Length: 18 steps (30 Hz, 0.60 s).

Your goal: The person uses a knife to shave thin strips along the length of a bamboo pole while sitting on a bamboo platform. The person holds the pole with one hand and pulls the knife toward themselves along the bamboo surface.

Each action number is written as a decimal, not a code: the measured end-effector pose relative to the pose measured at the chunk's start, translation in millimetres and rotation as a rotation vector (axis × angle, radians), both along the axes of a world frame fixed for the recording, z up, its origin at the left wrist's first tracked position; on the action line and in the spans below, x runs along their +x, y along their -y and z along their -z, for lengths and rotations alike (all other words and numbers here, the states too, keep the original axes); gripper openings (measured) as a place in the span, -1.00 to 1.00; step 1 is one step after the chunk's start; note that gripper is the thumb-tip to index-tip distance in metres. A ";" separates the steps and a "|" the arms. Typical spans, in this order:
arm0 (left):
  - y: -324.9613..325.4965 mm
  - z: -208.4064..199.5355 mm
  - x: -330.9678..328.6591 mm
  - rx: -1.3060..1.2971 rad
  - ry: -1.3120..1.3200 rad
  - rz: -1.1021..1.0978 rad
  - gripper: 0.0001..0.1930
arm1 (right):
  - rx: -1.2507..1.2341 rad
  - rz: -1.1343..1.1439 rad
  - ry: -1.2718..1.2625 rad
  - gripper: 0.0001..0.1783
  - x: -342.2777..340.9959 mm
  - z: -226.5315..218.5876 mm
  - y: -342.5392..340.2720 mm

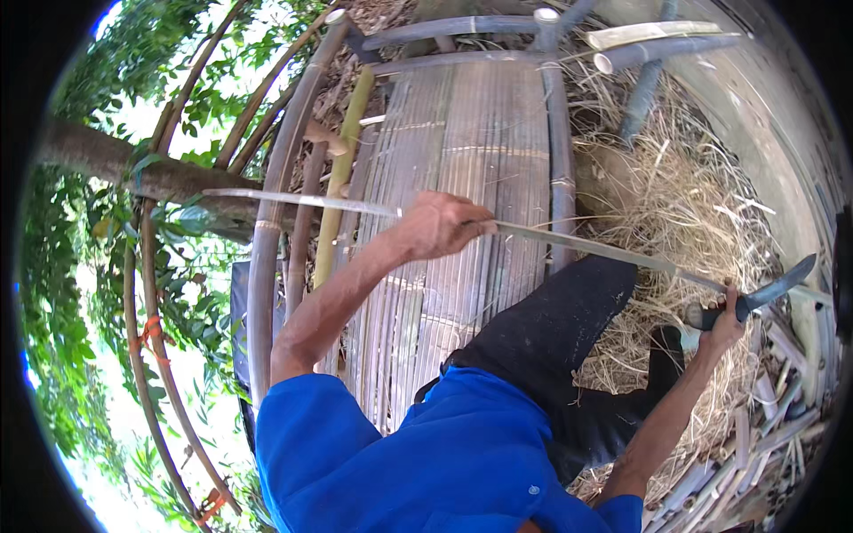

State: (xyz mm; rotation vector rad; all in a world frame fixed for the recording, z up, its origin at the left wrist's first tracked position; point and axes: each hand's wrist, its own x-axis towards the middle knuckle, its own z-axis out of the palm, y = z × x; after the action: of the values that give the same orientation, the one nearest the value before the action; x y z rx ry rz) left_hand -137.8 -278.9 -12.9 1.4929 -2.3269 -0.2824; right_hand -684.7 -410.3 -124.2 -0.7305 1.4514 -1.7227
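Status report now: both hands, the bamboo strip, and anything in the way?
Left hand gripping long bamboo strip. Right hand holding knife against it. Slatted bamboo bench beneath; nothing blocking.

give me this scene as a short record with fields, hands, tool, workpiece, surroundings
left hand: left hand closed around a long thin bamboo strip, holding it about level
right hand: right hand gripping the dark handle of a knife
tool contact: blade meets the strip near its right end
seat: slatted bamboo platform under the person
clothing: blue shirt, dark trousers
ground: dry straw and cut bamboo pieces on the right
background: curved bamboo poles and green foliage on the left
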 end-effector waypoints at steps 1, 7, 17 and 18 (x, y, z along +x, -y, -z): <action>-12.4 -4.8 -6.4 -0.002 0.001 -0.022 -0.74 | -0.002 -0.022 0.001 -0.76 3.8 -1.0 0.4; -95.1 -56.5 -48.1 0.191 0.122 -0.349 -0.74 | 0.193 -0.143 -0.215 -0.73 35.8 -8.4 -4.8; -170.7 16.9 45.2 -0.102 -0.135 -1.111 -0.77 | 0.259 -0.419 -0.269 -0.71 102.8 -21.9 -6.3; -170.8 23.0 54.7 -0.024 -0.151 -1.239 -0.76 | 0.281 -0.440 -0.283 -0.71 105.0 -22.6 -4.5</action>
State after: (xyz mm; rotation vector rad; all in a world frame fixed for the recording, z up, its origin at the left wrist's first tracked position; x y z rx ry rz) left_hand -83.1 -108.2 -35.9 2.4198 -0.9445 -0.0121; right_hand -579.7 -405.9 -101.6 -1.0748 1.5375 -1.0900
